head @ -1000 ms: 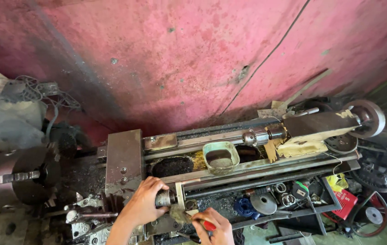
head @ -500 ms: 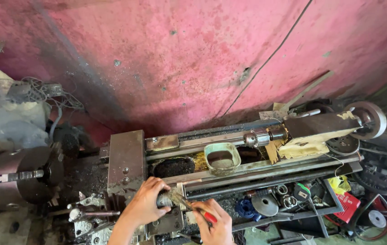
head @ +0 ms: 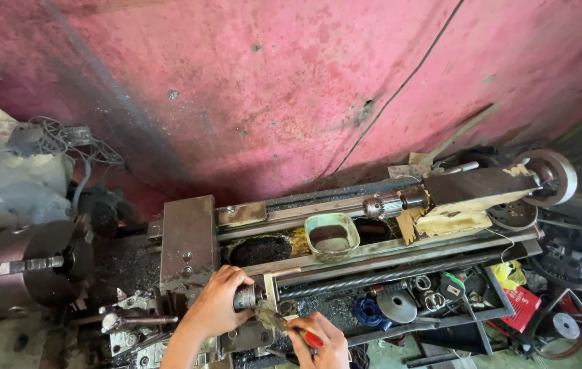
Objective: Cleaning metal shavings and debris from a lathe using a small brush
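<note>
left hand [head: 214, 305] gripping lathe handle [head: 245, 298], red packet [head: 522, 301] right

A metalworking workshop: a worn lathe [head: 345, 253] with chuck [head: 24, 270] and tailstock [head: 482, 188] against a stained pink wall [head: 291, 82], loose parts on a tray [head: 434, 304] below.

Pink wall [head: 291, 89] is seen behind the lathe, crossed by a dark cable [head: 400, 89]. Chuck [head: 28, 270] with a short bar clamped in it is seen at far left. Tailstock [head: 482, 188] is parked at right, drill chuck [head: 380, 206] pointed left, handwheel [head: 550, 176] at its end. A pale green tub [head: 332, 236] is set on the bed ways, dark swarf [head: 257, 251] just beside it. Lead screw [head: 386, 277] runs below. A tray [head: 489, 318] underneath is cluttered with discs, rings and a red box [head: 522, 304].
</note>
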